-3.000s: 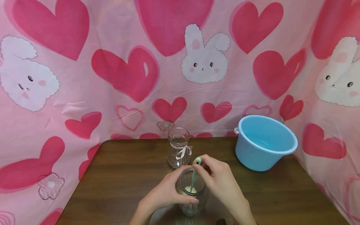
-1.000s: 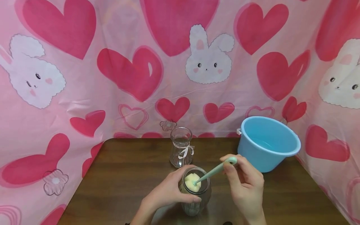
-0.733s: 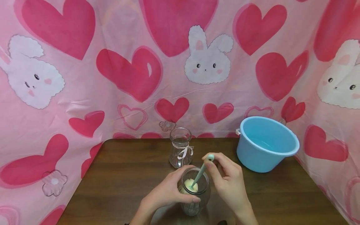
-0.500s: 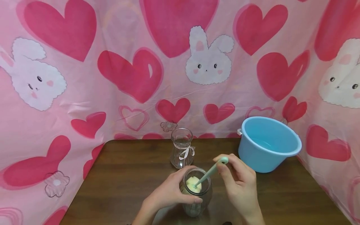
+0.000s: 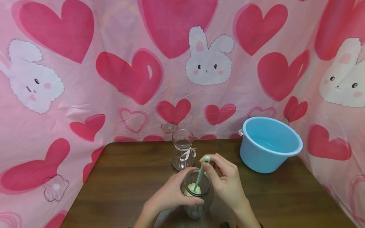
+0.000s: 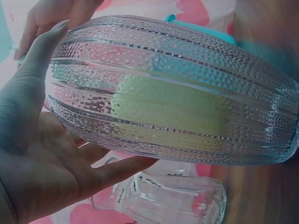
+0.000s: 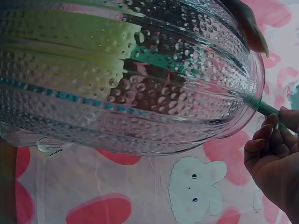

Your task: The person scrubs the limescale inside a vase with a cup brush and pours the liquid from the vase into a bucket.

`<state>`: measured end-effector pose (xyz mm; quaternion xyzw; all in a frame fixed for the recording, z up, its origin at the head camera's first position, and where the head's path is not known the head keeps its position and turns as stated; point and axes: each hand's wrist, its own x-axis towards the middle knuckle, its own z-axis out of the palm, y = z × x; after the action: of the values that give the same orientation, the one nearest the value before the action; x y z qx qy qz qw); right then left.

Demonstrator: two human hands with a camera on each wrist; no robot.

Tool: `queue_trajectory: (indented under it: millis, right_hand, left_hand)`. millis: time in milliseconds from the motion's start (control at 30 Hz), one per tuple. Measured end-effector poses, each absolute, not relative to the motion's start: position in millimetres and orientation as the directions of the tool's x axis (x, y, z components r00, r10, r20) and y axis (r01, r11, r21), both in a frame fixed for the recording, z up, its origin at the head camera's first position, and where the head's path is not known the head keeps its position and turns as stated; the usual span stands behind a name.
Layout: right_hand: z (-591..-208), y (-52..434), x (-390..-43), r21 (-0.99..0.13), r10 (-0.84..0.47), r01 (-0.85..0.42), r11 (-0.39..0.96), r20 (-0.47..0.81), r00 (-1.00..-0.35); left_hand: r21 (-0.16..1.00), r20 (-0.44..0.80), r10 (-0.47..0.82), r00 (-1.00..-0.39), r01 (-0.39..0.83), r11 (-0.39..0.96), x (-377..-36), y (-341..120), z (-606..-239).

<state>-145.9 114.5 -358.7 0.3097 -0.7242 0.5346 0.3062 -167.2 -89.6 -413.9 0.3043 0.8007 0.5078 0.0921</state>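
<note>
A ribbed, dimpled clear glass vase (image 5: 196, 211) stands near the front of the table, its body filling much of the left wrist view. My left hand (image 5: 174, 193) grips it round the neck, thumb on the near side. Inside the vase is the pale yellow sponge head (image 6: 170, 109) of a sponge bottle brush. My right hand (image 5: 225, 179) pinches the end of the brush's mint-green handle (image 5: 201, 175) above the mouth. The handle leans slightly right, and the sponge sits below the rim.
A second glass vase (image 5: 182, 158) with a white ribbon bow stands behind. A light-blue bucket (image 5: 260, 161) sits at the back right of the dark wooden table (image 5: 128, 177). A pink heart-and-rabbit cloth (image 5: 171, 79) hangs behind and at both sides.
The right hand swings left and right with the brush handle; since half a second ago it has moved left, the handle is steeper and the sponge sits lower. The left hand keeps its hold.
</note>
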Motion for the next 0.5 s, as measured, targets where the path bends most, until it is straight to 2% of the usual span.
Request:
queue_trajectory:
  millis: [67,200,267,400,500]
  right_hand:
    - [-357,116,-144,-0.578,-0.104,-0.786,0.218,0.787,-0.608]
    - [-353,122,-137,-0.541,-0.042,-0.835,0.097,0.836,-0.547]
    - [-351,123,-136,-0.539,-0.032,-0.84,0.058,0.84,-0.541]
    - [-353,120,-140,-0.577,-0.107,-0.81,0.107,0.803,-0.586]
    - [-357,115,-146,-0.61,-0.188,-0.763,0.215,0.74,-0.645]
  left_hand:
    - [0.871,0.16,0.582,-0.797,0.392,0.297,-167,-90,-415]
    - [0.879,0.161,0.59,-0.791,0.386,0.279,-167,-90,-415]
    - [0.881,0.163,0.591,-0.79,0.386,0.274,-167,-90,-414]
    - [0.874,0.158,0.584,-0.796,0.388,0.292,-167,-90,-412]
    - [0.873,0.142,0.582,-0.801,0.378,0.308,-167,-91,-412]
